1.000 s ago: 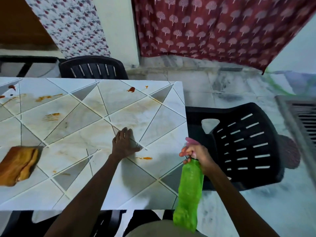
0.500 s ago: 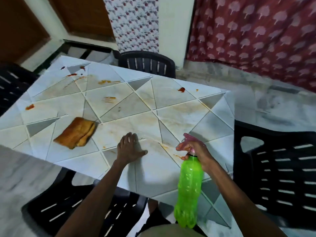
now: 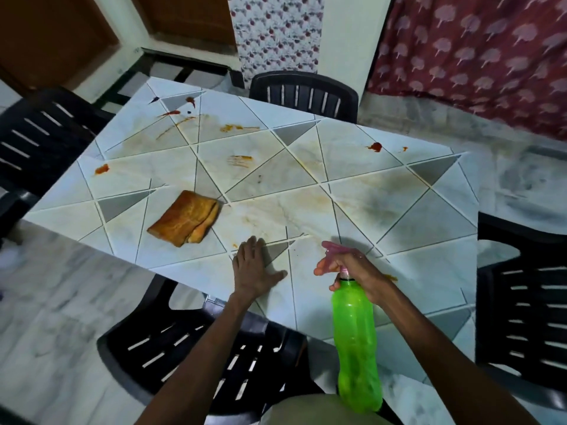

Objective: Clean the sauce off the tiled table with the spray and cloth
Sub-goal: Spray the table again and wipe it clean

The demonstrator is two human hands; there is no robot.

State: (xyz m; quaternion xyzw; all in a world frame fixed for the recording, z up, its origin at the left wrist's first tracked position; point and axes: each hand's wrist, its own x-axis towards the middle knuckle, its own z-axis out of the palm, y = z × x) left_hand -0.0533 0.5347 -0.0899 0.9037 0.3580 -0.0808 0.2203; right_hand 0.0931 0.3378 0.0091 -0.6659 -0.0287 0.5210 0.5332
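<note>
- Our left hand (image 3: 254, 269) lies flat on the tiled table (image 3: 306, 167) close to its near edge. The fingers are straight and together, the thumb is spread to the side, and it holds nothing.
- Our right hand (image 3: 352, 268) grips the spray bottle (image 3: 356, 338) at the neck. The fingers curl under the pink spray head (image 3: 333, 251), whose nozzle points out over the tabletop.
- The bottle is translucent green and hangs below the hand, its base down toward our lap and off the table. Through the plastic we cannot tell how much liquid it holds (the lower part only looks a little darker).
- The cloth (image 3: 185, 222), orange-brown and folded, lies on the table to the left of our left hand, apart from it and touched by neither hand.
- Sauce marks the tiles in several places:
  - a red blob (image 3: 376, 146) toward the far right
  - an orange smear (image 3: 241, 160) near the middle
  - another smear (image 3: 234, 128) beyond that one
  - red streaks (image 3: 175, 113) at the far left corner
  - a spot (image 3: 102, 169) by the left edge
  - a small smear (image 3: 391, 278) just beside our right wrist
- Dark plastic chairs stand around the table: one (image 3: 190, 342) below our arms, one (image 3: 303, 93) at the far side, one (image 3: 527, 302) on the right.
- A red patterned curtain (image 3: 475, 56) hangs behind.
</note>
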